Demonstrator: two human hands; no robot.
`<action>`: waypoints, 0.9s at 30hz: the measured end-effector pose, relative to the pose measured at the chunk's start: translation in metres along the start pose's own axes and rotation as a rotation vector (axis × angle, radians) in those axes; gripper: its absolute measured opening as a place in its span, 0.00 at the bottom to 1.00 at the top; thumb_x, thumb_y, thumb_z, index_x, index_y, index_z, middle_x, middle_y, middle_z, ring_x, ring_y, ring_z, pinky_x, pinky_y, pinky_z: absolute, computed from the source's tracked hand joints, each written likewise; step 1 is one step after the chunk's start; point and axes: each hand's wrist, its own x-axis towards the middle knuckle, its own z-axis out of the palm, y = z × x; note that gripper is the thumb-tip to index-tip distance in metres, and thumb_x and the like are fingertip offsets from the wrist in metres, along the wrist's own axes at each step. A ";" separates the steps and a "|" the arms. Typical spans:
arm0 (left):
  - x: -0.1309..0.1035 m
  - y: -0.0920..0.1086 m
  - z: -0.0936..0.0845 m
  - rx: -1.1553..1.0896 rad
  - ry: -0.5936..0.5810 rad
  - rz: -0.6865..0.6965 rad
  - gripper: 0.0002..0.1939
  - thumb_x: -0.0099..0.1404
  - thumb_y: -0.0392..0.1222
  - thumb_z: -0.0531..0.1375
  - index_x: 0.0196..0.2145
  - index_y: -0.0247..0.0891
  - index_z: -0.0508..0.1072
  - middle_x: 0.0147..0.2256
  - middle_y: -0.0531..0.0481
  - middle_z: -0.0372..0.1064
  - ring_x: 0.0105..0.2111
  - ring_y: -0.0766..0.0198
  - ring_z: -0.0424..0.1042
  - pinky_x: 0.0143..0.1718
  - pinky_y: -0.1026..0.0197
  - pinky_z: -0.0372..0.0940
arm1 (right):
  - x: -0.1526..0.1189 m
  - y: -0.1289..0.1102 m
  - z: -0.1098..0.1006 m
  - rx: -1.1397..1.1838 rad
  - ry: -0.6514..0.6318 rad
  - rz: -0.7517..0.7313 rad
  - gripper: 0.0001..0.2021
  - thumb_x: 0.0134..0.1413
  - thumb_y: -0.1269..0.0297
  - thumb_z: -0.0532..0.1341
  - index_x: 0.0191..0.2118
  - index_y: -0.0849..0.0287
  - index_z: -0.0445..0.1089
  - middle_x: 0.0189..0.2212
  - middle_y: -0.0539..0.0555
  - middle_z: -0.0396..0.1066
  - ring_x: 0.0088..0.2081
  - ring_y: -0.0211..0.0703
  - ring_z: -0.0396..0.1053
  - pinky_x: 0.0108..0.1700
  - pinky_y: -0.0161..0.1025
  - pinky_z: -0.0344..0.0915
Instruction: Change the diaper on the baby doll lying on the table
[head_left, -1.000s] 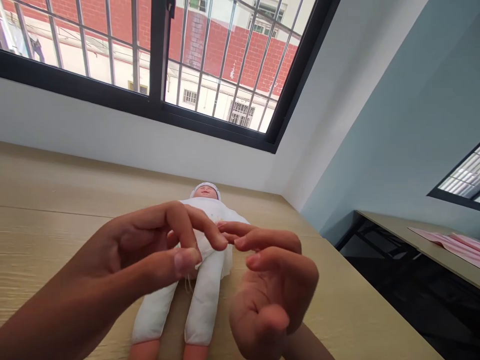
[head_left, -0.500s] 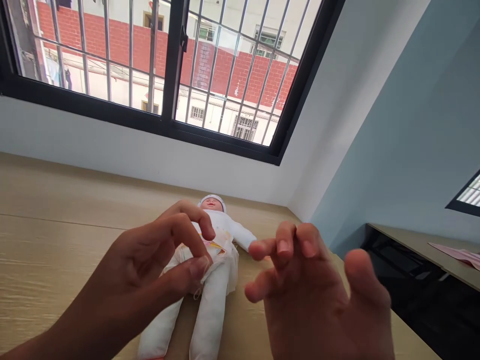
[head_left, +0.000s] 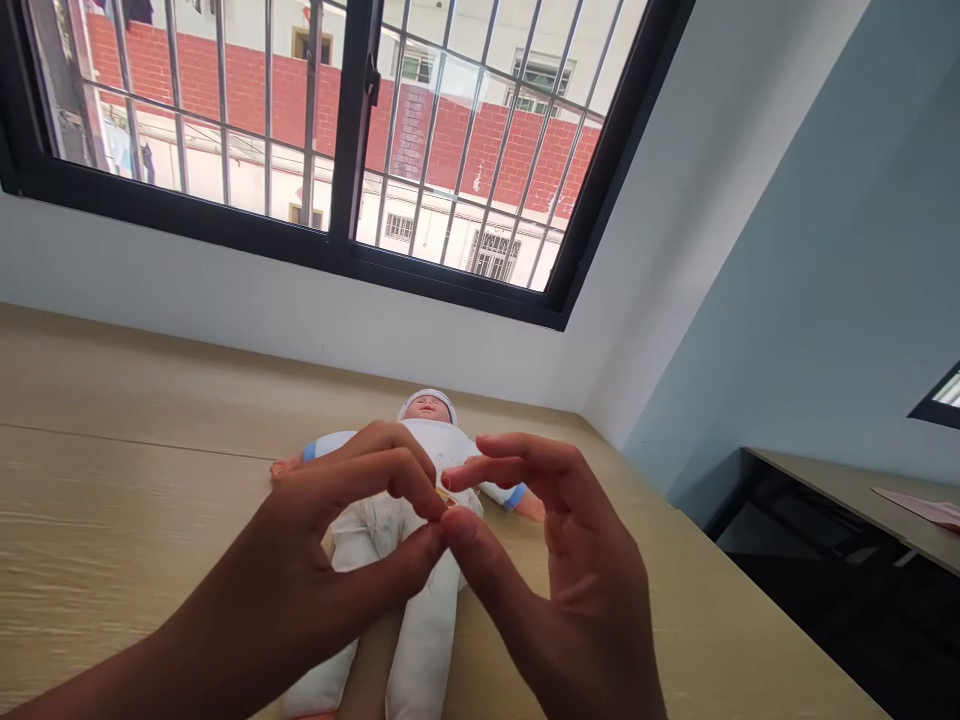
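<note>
A baby doll (head_left: 421, 640) in white clothes and a white cap lies on its back on the wooden table (head_left: 150, 400), its head toward the window. Above its middle, my left hand (head_left: 330, 540) has thumb and index finger pinched together. My right hand (head_left: 555, 550) meets it there, thumb tip against the left fingertips and index finger bent. A thin pale loop, like a string, shows between the fingertips; what else they hold is too small to name. My hands hide the doll's waist and part of its chest.
Behind the table stands a wall with a barred, black-framed window (head_left: 450, 275). On the right, a second table (head_left: 832, 480) with dark sides carries a pink cloth (head_left: 919, 507).
My right hand has moved left and turned, its spread fingers closing to meet my left fingertips over the doll. The doll's left-side arm and blue cuffs now show.
</note>
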 end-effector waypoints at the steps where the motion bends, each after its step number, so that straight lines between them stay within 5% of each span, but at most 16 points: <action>1: 0.000 0.000 0.000 0.011 -0.010 0.001 0.09 0.68 0.46 0.59 0.29 0.46 0.72 0.33 0.59 0.71 0.36 0.67 0.74 0.35 0.67 0.67 | 0.001 -0.001 -0.001 0.018 -0.009 0.033 0.15 0.56 0.66 0.67 0.47 0.45 0.67 0.37 0.44 0.77 0.44 0.38 0.75 0.51 0.39 0.69; 8: 0.003 -0.001 0.001 0.005 0.002 0.024 0.09 0.68 0.44 0.60 0.29 0.44 0.71 0.31 0.59 0.70 0.34 0.70 0.73 0.37 0.69 0.66 | 0.005 -0.002 -0.003 0.135 -0.014 0.147 0.10 0.57 0.65 0.67 0.42 0.47 0.68 0.32 0.42 0.74 0.38 0.33 0.71 0.44 0.33 0.68; 17: 0.007 -0.011 -0.003 -0.076 -0.121 -0.240 0.14 0.65 0.55 0.59 0.30 0.44 0.73 0.33 0.53 0.71 0.40 0.59 0.70 0.39 0.61 0.68 | 0.021 0.017 -0.008 0.282 0.091 0.200 0.06 0.61 0.61 0.64 0.38 0.52 0.66 0.34 0.46 0.68 0.39 0.34 0.67 0.42 0.31 0.66; 24: 0.009 -0.010 -0.004 -0.046 -0.050 -0.220 0.15 0.65 0.57 0.60 0.29 0.44 0.73 0.30 0.55 0.71 0.36 0.61 0.71 0.37 0.63 0.66 | 0.021 0.013 -0.015 0.097 -0.188 0.207 0.15 0.55 0.59 0.68 0.47 0.49 0.67 0.40 0.48 0.73 0.46 0.42 0.69 0.53 0.44 0.62; 27: 0.008 -0.008 -0.004 -0.027 0.014 -0.153 0.15 0.65 0.55 0.60 0.27 0.43 0.72 0.28 0.56 0.71 0.33 0.64 0.72 0.35 0.64 0.65 | 0.016 0.010 -0.015 0.027 -0.216 0.187 0.16 0.54 0.62 0.69 0.48 0.45 0.69 0.39 0.47 0.77 0.49 0.44 0.71 0.56 0.48 0.61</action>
